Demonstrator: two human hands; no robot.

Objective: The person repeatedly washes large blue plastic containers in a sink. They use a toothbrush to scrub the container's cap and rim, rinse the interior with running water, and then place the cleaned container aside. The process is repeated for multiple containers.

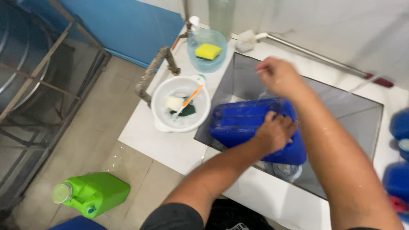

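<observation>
A blue plastic jerrycan (243, 123) lies on its side over the steel sink (349, 115). My left hand (276, 132) grips the can's upper side, fingers curled over it. My right hand (279, 76) is raised just above and behind the can, wet and blurred, fingers closed; a small pale thing may be pinched in them, but I cannot tell. Something round and clear (286, 171) shows under the can's near end.
A white bowl (170, 123) with a sponge and an orange brush sits left of the sink. Behind it a clear bowl (213, 64) holds a yellow sponge. A green jerrycan (91, 194) lies on the wet floor. More blue containers (398, 179) stand at the right edge.
</observation>
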